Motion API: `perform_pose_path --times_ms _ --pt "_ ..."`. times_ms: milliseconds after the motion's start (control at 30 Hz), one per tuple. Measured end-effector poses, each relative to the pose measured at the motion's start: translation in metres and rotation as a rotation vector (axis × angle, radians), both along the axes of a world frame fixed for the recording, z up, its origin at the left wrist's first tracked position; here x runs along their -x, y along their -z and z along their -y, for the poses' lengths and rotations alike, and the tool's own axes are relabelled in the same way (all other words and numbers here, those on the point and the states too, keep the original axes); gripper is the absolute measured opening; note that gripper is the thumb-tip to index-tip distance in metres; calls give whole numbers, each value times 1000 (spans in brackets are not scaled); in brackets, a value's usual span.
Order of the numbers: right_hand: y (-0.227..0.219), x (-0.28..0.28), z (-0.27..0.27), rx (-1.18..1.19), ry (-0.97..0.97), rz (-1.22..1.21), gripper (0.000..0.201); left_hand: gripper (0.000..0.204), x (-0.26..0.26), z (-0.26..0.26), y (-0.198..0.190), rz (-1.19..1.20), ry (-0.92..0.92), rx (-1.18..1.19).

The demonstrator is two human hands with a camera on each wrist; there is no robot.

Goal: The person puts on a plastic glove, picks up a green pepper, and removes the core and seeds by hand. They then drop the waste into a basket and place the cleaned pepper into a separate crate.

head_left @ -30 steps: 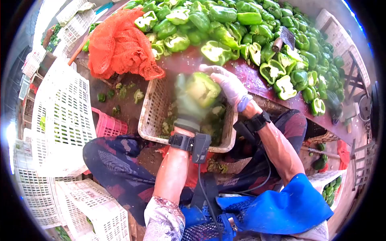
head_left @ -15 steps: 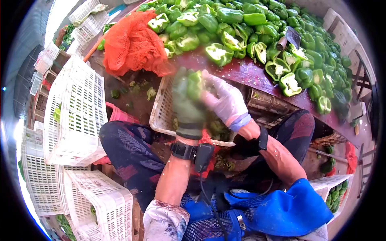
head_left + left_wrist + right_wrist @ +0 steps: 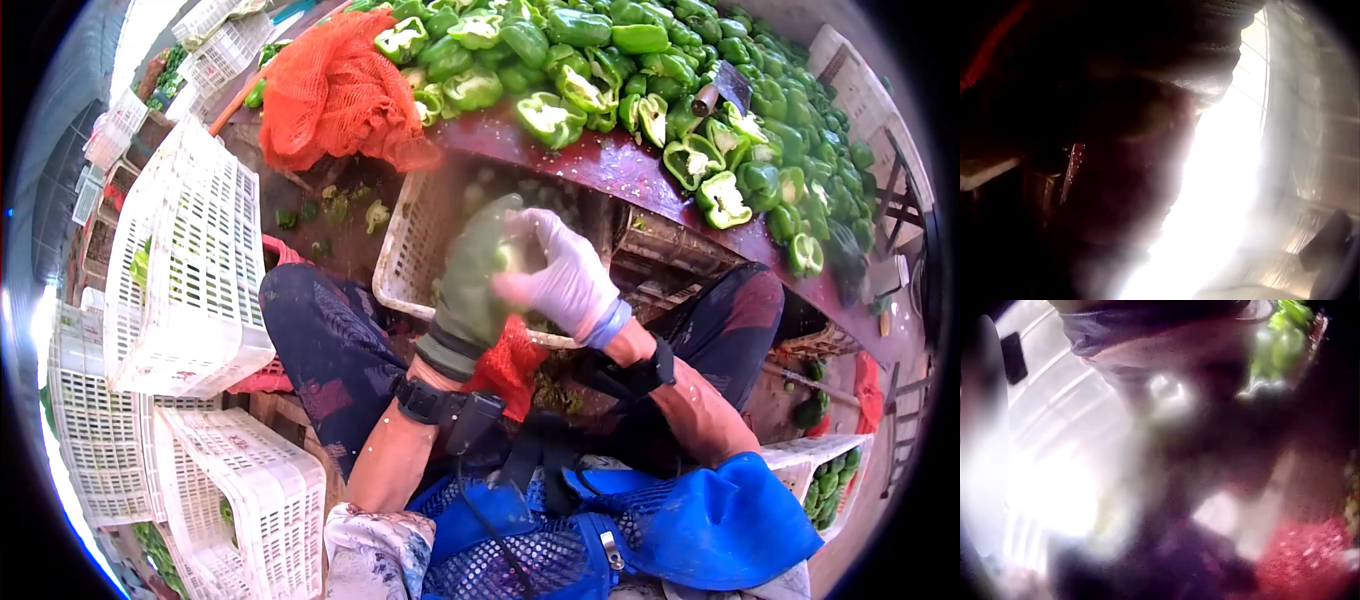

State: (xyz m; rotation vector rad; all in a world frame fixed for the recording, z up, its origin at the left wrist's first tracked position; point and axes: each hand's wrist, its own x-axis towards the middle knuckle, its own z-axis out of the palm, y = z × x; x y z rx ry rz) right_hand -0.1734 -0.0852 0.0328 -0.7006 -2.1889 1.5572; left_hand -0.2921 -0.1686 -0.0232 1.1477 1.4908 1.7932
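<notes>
In the head view, a blurred green pepper [image 3: 508,258] is held in front of the body in the left hand [image 3: 472,275], which wears a grey-green glove. The right hand [image 3: 570,275], in a thin whitish glove, meets it from the right, thumb and fingers bent around the pepper's near side. Most of the pepper is hidden by the hands. Beneath them is a white crate [image 3: 400,255] with green pieces inside. The left wrist view is dark and glaring; the right wrist view is blurred, with part of the gloved right hand [image 3: 1179,356] at its top.
Whole and cut peppers [image 3: 640,75] are heaped on the red table [image 3: 610,165], with a wood-handled blade [image 3: 722,90] among them. An orange-red net [image 3: 335,95] hangs over the table's left edge. White crates [image 3: 185,270] stand at the left.
Both hands have moved slightly lower with the pepper, and the left forearm now slants more. The pepper's pale cut side, visible a second ago, is mostly covered. The head view has shifted.
</notes>
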Motion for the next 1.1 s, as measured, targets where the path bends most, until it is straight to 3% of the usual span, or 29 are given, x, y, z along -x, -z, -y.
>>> perform_pose_path --times_ms 100,200,333,433,500,533,633,700,733,800,867,1033,1100 --pt "14 4 8 -142 4 -45 60 60 7 5 16 -94 -62 50" --pt "24 9 7 56 -47 -20 61 53 11 6 20 -189 -146 104" --pt "27 10 -5 242 -101 29 60 48 19 6 32 -782 -195 -34" --pt "32 9 -7 385 -88 70 63 40 19 2 34 -811 -129 -187" --pt "29 9 -8 182 -73 158 64 40 8 5 32 -250 -3 51" --pt "27 9 -7 84 -67 201 65 40 8 5 30 -207 19 74" --pt "10 7 -7 144 -92 288 65 43 13 5 32 -365 18 -83" --pt "31 4 -18 140 -217 209 62 43 11 7 35 -280 33 -90" --pt "40 3 -23 138 -278 168 60 43 9 8 36 -96 61 -6" --pt "30 5 -26 100 -329 243 58 42 6 11 38 -133 69 4" --pt "30 5 -25 46 -338 248 53 40 7 13 38 -577 28 -145" --pt "32 5 -18 -78 -290 318 45 37 -1 13 43 -228 31 55" --pt "36 6 -14 -178 -244 347 41 37 -5 12 36 25 35 178"
